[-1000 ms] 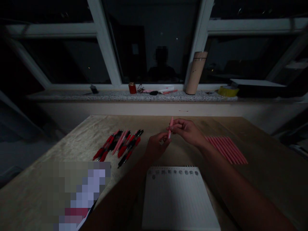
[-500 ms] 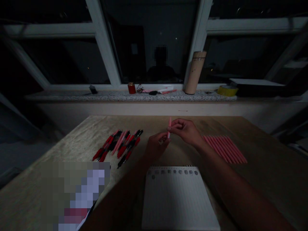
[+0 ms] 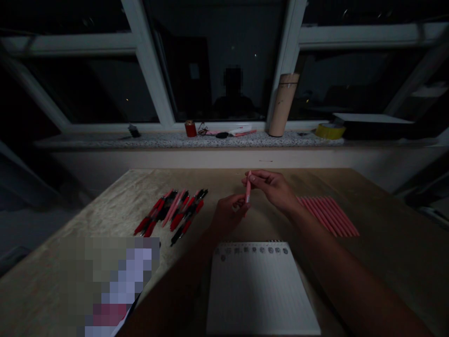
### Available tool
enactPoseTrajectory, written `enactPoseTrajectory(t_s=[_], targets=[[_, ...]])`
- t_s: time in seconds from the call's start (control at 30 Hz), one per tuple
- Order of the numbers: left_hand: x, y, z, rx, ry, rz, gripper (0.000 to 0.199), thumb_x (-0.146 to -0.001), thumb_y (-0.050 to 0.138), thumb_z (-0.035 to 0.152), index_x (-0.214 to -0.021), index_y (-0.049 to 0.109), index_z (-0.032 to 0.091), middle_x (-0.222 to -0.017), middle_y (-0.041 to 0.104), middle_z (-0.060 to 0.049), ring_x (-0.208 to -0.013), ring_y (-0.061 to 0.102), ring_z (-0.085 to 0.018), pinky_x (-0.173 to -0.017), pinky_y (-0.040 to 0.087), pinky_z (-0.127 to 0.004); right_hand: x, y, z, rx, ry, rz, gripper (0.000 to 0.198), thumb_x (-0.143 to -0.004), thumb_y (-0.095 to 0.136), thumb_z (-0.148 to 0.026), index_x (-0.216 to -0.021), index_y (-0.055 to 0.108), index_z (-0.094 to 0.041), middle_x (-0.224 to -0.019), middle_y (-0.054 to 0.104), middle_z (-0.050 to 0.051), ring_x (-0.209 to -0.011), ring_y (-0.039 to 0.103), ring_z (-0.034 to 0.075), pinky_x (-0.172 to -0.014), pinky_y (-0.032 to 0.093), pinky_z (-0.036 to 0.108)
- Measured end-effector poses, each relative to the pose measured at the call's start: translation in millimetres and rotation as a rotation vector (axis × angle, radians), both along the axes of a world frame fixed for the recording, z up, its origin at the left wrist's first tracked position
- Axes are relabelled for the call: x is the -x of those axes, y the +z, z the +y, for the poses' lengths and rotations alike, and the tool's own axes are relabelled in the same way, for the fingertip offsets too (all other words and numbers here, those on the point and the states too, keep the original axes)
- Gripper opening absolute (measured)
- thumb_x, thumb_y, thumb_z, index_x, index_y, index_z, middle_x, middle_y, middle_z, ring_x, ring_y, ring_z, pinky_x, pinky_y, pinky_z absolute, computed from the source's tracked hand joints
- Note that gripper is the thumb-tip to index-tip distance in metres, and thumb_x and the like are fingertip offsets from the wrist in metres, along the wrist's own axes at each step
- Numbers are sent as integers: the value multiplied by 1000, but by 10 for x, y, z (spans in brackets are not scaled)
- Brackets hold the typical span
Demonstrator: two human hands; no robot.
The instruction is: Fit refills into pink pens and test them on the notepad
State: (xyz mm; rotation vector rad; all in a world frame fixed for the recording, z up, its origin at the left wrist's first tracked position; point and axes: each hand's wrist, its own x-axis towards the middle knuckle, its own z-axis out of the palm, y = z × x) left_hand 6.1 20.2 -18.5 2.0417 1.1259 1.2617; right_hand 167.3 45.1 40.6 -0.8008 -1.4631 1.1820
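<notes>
A pink pen (image 3: 248, 191) is held nearly upright between my two hands above the table. My left hand (image 3: 229, 210) pinches its lower end. My right hand (image 3: 271, 187) has its thumb and fingers closed round the upper end. Below the hands lies a spiral notepad (image 3: 261, 290) with a row of small round scribbles along its top. Right of my right forearm is a neat row of several pink pens (image 3: 328, 215). To the left of my left hand, red, black and pink pens (image 3: 171, 213) lie in a loose slanting group.
The pale table (image 3: 105, 206) reaches to the wall under a window. On the granite sill (image 3: 157, 140) stand a red jar (image 3: 190, 128), a tall wood-coloured flask (image 3: 284, 105) and a yellow tape roll (image 3: 329, 131). A blurred-out patch (image 3: 122, 281) covers the table's near left.
My right hand has slid up from the pen's middle to its upper end. My left hand still pinches the lower end.
</notes>
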Motion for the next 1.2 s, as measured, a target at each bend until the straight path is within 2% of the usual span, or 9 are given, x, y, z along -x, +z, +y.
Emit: enactPoseTrajectory(t_s=[0.23,0.43,0.53,0.67,0.73,0.87,0.97,1.1,1.2], targets=[[-4,6,-16,20,-18,22,27,-81,56,37,-94,66,15,-71,67,-1,-68,60,-12,-70,45,-22,7,-13,11,17,-72,9,30,-60,78,-38,-75,63,-17,-72,67,2,-66,62,14,-69,49,30],[-7,30,-16,21,-11,5,26,-80,57,35,-93,66,15,-71,67,-1,-66,59,-12,-68,46,-22,-15,29,-7,14,2,-15,35,-70,68,-45,-95,66,-19,-93,69,6,-85,63,18,-78,49,34],[-7,27,-20,7,-15,20,27,-81,56,37,-93,66,15,-73,67,-1,-69,60,-13,-69,45,-23,-10,23,-17,6,-7,-49,30,-68,70,-44,-82,68,-18,-82,69,4,-77,62,16,-77,48,33],[-11,7,-21,-3,-24,33,28,-82,55,38,-94,66,16,-73,67,-1,-69,59,-12,-70,45,-22,7,-4,2,1,-99,-16,32,-58,78,-42,-69,61,-18,-68,63,0,-63,58,12,-65,48,28],[-11,3,-18,-3,-24,23,28,-81,56,38,-95,66,16,-72,67,0,-68,58,-12,-70,44,-22,9,-6,9,0,-75,-6,35,-58,78,-43,-76,61,-18,-71,63,0,-63,58,12,-63,48,27],[-3,11,-14,-9,-31,1,27,-82,56,38,-93,67,16,-68,65,1,-65,57,-11,-68,44,-21,-10,3,8,5,31,-19,39,-70,68,-48,-97,64,-20,-88,68,5,-80,62,16,-73,50,31],[-3,16,-20,-18,-28,14,27,-82,55,38,-92,67,16,-69,66,0,-67,58,-11,-69,44,-21,-18,-13,9,-9,30,-44,33,-71,67,-47,-85,67,-18,-84,69,5,-79,62,17,-75,49,32],[-17,27,-37,-8,-25,35,28,-81,56,39,-94,67,16,-72,67,0,-68,59,-12,-69,44,-21,19,-37,8,-11,-92,-26,33,-60,77,-45,-67,59,-18,-68,64,1,-63,58,13,-64,47,28],[-23,42,-45,2,-11,19,29,-80,57,38,-96,67,16,-71,67,0,-68,59,-12,-68,44,-21,42,-23,-4,9,-71,-14,35,-60,76,-47,-73,60,-18,-71,65,1,-62,58,12,-62,47,27]])
